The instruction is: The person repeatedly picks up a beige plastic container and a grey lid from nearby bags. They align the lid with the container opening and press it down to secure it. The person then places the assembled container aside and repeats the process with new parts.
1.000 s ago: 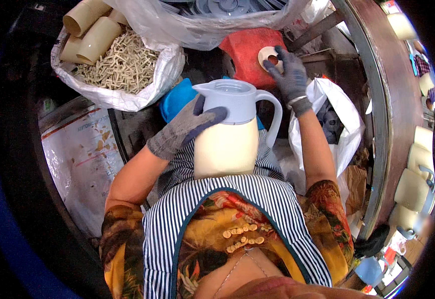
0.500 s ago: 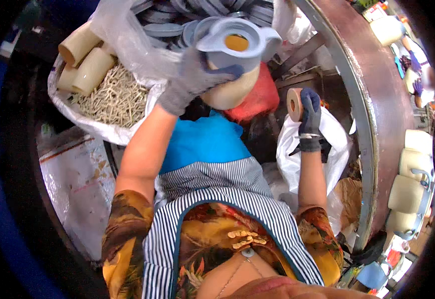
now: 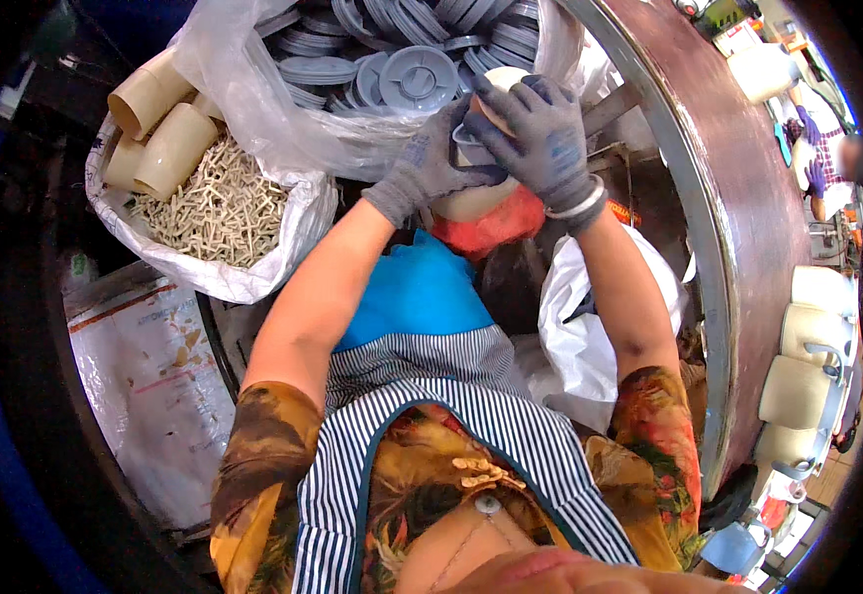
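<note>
Both my hands wear grey gloves and meet over a cream jug [image 3: 468,204] with a grey-blue spouted top, which stands above my lap. My left hand [image 3: 436,166] wraps round the jug's upper side, fingers closed on it. Above the top, my right hand [image 3: 542,139] grips a thick, round tan piece [image 3: 496,117] with a pale upper face, pressed close over the jug's opening. The fingers hide most of the top and where the two parts meet. Just beyond the hands lie several grey round lids [image 3: 420,79] in a clear plastic bag.
An open white sack [image 3: 243,282] at left holds small beige pieces [image 3: 224,203] and tan tubes [image 3: 176,150]. A red bundle [image 3: 496,226] lies under the jug. To the right curve a metal-edged table [image 3: 748,198] and several cream jugs [image 3: 790,391]. Another person [image 3: 822,158] works far right.
My right hand has brought the tan round piece up and left, from beside the white bag onto the jug's top. My left hand has moved slightly right and down with the jug.
</note>
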### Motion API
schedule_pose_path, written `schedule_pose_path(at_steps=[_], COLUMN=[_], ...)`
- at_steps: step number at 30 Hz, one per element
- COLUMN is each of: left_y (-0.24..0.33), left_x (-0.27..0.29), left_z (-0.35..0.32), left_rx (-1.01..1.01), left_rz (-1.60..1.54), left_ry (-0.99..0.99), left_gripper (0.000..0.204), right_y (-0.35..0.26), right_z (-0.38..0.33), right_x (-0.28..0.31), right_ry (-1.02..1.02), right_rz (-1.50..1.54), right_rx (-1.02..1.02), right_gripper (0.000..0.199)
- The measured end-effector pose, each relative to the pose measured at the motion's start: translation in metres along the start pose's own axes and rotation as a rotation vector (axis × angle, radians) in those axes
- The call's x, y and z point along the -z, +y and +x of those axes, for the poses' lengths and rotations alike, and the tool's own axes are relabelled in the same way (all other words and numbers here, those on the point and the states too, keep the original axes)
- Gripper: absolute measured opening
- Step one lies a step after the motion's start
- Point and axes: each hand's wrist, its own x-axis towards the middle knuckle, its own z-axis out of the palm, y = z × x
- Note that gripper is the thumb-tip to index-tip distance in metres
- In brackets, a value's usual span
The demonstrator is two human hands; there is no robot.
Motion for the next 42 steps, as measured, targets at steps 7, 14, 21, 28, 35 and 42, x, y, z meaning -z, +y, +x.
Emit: schedule_pose_path(at_steps=[7, 14, 21, 28, 35, 42], left_y=[0.070, 0.091, 0.106, 0.122, 0.096, 0.102], left_x=[0.058, -0.029, 0.146, 0.167, 0.157, 0.166], left_z=[0.050, 0.050, -0.159, -0.256, -0.251, -0.255], left_rx=[-0.150, -0.052, 0.185, 0.452, 0.445, 0.302], left_rz=[0.347, 0.979, 0.539, 0.122, 0.338, 0.714], left_ry=[0.002, 0.000, 0.568, 0.989, 1.008, 0.692], left_gripper=[0.075, 0.044, 0.039, 0.032, 0.029, 0.029], right_y=[0.017, 0.000, -0.014, -0.009, 0.019, -0.047], right_z=[-0.098, -0.170, -0.090, 0.024, 0.038, -0.007], right_x=[0.023, -0.066, -0.127, -0.266, -0.296, -0.119], right_ry=[0.546, -0.146, -0.118, -0.179, -0.278, -0.005], right_rz=[0.654, 0.324, -0.058, -0.187, -0.030, 1.718], right_rx=[-0.865, -0.815, -0.318, -0.539, -0.734, -0.662], right_gripper=[0.025, 0.050, 0.046, 0.079, 0.077, 0.060])
